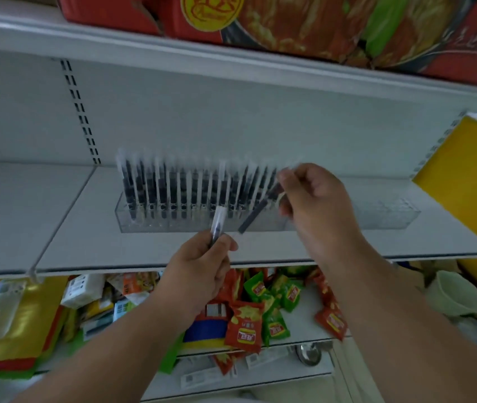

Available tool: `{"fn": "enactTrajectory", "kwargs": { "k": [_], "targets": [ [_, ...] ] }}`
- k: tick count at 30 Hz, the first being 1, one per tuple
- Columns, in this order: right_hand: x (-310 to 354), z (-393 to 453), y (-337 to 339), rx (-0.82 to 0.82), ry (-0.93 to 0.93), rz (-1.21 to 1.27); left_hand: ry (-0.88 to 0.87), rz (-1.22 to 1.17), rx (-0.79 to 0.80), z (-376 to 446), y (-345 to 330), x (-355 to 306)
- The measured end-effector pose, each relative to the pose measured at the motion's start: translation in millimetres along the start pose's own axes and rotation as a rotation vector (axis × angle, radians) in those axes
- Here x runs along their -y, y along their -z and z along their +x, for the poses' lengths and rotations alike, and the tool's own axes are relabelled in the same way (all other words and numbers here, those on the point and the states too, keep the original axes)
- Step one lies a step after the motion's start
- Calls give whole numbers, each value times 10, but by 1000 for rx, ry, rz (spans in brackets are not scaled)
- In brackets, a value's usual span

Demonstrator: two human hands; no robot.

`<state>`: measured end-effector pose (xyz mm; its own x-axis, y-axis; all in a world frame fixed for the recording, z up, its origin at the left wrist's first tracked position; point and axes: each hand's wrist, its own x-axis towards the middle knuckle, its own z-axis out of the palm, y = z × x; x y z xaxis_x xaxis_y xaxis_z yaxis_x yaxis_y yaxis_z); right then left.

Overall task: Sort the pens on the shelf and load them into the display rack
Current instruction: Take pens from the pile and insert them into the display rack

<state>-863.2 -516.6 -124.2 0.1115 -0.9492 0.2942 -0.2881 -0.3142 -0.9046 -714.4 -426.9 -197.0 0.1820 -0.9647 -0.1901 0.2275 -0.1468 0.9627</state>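
A clear plastic display rack (150,223) stands on the grey shelf (92,245), holding several upright black pens with clear caps (173,187). The rack's right end (388,215) shows no pens. My left hand (205,263) grips one capped pen (219,222), its clear cap pointing up in front of the rack. My right hand (315,199) pinches a second dark pen (256,213), tilted with its lower tip down and to the left, just over the rack beside the last standing pens.
A red printed carton (289,21) sits on the shelf above. A yellow box (464,181) stands at the right end of the shelf. The lower shelf carries red and green snack packets (260,309), yellow packs (13,321) and a pale green cup (455,295).
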Motion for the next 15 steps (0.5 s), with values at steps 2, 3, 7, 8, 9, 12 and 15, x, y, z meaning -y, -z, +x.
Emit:
{"fn": "enactTrajectory", "kwargs": {
  "k": [2, 3, 7, 8, 9, 12, 15],
  "targets": [
    [-18, 203, 71, -35, 78, -93, 3, -22, -66, 31, -25, 4],
    [-37, 296, 90, -34, 121, -153, 0, -35, -100, 49, -43, 6],
    [-179, 533, 78, 55, 253, -277, -7, -96, -189, 131, -159, 63],
    [-220, 566, 70, 93, 277, -299, -11, -98, -200, 149, -199, 78],
    [-265, 602, 66, 134, 293, -326, -18, -93, -209, 167, -240, 91],
    [-344, 694, 58, 223, 336, -346, -39, -91, -251, 212, -354, 116],
    [-326, 777, 68, 270, 402, -361, -55, -126, -274, 217, -452, 150]
  ]
}}
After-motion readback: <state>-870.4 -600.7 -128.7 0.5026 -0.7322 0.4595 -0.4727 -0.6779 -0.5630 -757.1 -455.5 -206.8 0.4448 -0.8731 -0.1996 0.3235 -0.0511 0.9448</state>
